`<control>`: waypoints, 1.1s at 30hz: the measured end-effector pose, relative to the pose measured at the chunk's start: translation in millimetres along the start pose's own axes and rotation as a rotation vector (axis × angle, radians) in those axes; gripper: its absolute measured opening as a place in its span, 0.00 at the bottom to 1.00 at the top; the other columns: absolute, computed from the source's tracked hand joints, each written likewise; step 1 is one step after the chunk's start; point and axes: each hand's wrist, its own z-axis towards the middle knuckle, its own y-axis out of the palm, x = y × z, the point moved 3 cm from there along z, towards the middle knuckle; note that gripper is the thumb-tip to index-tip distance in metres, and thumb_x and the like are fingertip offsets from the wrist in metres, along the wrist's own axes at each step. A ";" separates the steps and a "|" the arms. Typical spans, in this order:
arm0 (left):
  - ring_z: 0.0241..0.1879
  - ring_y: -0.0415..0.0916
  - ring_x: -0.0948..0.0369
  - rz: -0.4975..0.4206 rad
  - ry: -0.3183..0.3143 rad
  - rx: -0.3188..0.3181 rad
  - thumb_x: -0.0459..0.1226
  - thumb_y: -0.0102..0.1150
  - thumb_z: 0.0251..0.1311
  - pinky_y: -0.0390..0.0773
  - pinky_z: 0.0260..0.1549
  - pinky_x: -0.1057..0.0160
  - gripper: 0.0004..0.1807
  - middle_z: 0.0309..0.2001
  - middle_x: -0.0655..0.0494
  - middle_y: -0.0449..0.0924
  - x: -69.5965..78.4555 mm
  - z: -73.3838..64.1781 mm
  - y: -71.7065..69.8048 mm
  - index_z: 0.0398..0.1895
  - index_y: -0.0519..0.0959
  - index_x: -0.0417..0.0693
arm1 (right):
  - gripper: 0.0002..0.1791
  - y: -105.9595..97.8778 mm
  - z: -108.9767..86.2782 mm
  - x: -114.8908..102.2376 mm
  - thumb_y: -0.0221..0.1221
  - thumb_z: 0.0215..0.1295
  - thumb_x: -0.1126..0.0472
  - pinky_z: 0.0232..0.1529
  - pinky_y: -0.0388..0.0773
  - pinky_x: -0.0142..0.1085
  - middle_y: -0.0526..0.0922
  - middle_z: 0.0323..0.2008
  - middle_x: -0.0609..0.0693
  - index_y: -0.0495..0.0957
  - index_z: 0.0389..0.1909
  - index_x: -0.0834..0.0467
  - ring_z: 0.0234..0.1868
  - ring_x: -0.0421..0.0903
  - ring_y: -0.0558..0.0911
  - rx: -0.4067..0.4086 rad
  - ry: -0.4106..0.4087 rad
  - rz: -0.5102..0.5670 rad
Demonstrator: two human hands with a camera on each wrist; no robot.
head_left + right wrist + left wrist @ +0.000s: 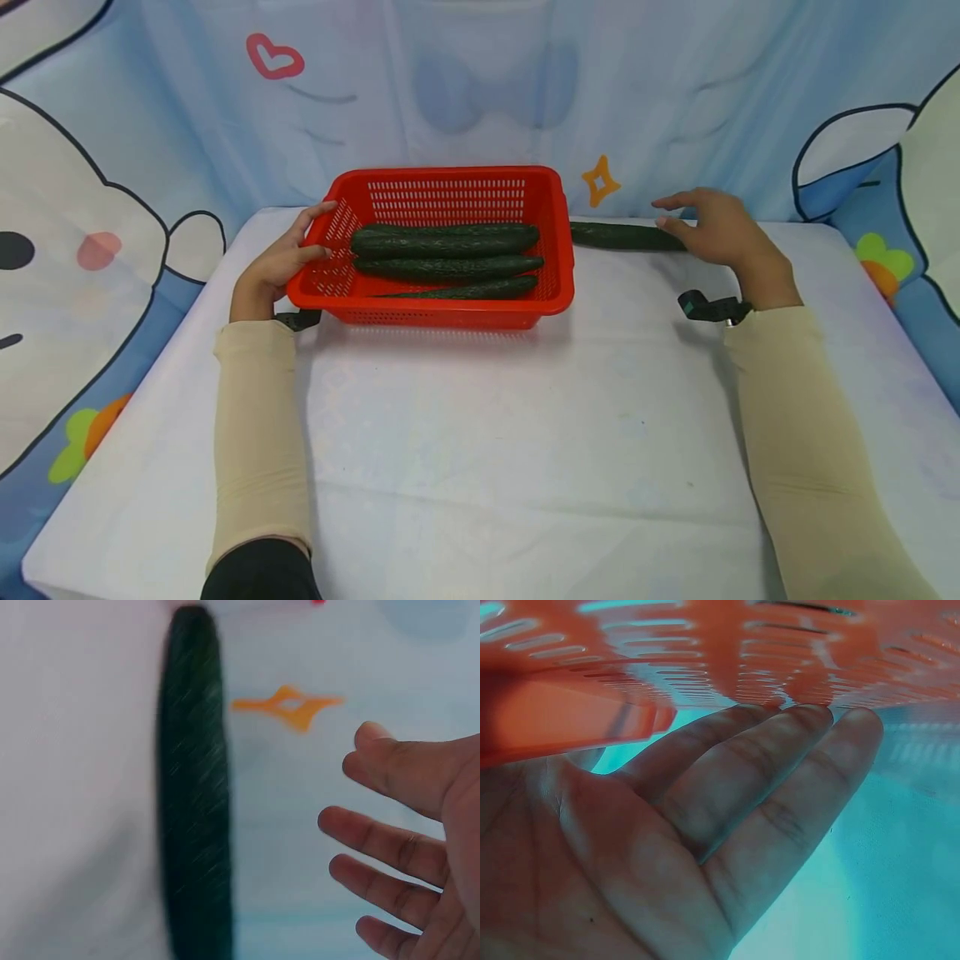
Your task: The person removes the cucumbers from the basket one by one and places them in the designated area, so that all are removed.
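Note:
A red plastic basket (431,312) with slotted walls stands towards the back of the table, several dark green cucumbers (450,268) lying lengthwise in it. My left hand (277,265) grips the basket's left end, with the thumb over the rim. In the left wrist view, the other fingers (780,817) reach along the outside of the slotted wall and touch it. Another cucumber (622,236) lies on the table to the right of the basket. Close to its right end hovers my right hand (720,229), fingers spread and apart from the cucumber in the right wrist view.
A white cloth covers the table (525,442). Directly behind the table's back edge hangs a blue printed curtain (480,83), which also runs down both sides.

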 end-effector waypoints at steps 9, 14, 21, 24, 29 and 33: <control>0.48 0.78 0.57 0.018 -0.006 0.011 0.32 0.45 0.71 0.86 0.41 0.61 0.39 0.70 0.44 0.54 1.5 -2.0 -0.5 0.76 0.46 0.79 | 0.18 -7.1 -14.8 -73.5 0.56 0.71 0.60 0.60 0.69 0.62 0.80 0.55 0.66 0.79 0.57 0.63 0.58 0.65 0.75 0.182 -0.246 0.007; 0.48 0.78 0.56 0.027 0.000 0.007 0.33 0.45 0.71 0.86 0.43 0.61 0.39 0.70 0.43 0.54 1.5 -0.8 0.8 0.76 0.46 0.78 | 0.17 2.2 -18.7 -103.5 0.59 0.69 0.61 0.60 0.71 0.61 0.83 0.53 0.62 0.80 0.55 0.62 0.57 0.62 0.77 0.160 -0.302 0.018; 0.47 0.79 0.56 0.011 0.025 0.021 0.32 0.47 0.69 0.86 0.40 0.62 0.39 0.67 0.45 0.57 -0.3 -2.2 -0.8 0.74 0.49 0.79 | 0.19 28.5 -23.9 -142.5 0.63 0.64 0.62 0.54 0.77 0.53 0.83 0.52 0.58 0.79 0.56 0.61 0.52 0.55 0.79 0.059 -0.422 0.041; 0.46 0.80 0.57 0.000 0.036 0.016 0.32 0.49 0.68 0.86 0.39 0.62 0.39 0.66 0.46 0.58 -0.4 -2.7 -1.1 0.74 0.50 0.79 | 0.20 39.2 -28.2 -158.4 0.65 0.63 0.62 0.50 0.79 0.50 0.83 0.51 0.56 0.80 0.56 0.59 0.49 0.53 0.79 0.011 -0.469 0.044; 0.47 0.80 0.58 -0.005 0.016 0.008 0.31 0.46 0.70 0.86 0.42 0.62 0.39 0.69 0.45 0.55 0.2 -1.6 0.1 0.75 0.48 0.77 | 0.20 50.6 -36.7 -175.7 0.66 0.61 0.65 0.41 0.82 0.42 0.84 0.48 0.54 0.80 0.55 0.57 0.44 0.48 0.81 -0.064 -0.503 0.088; 0.45 0.80 0.59 0.018 -0.003 0.023 0.31 0.44 0.70 0.86 0.41 0.62 0.39 0.70 0.45 0.55 1.3 -0.8 -0.1 0.75 0.47 0.78 | 0.20 53.9 -38.4 -184.9 0.66 0.60 0.66 0.38 0.82 0.37 0.85 0.49 0.52 0.81 0.55 0.56 0.43 0.45 0.83 -0.114 -0.489 0.107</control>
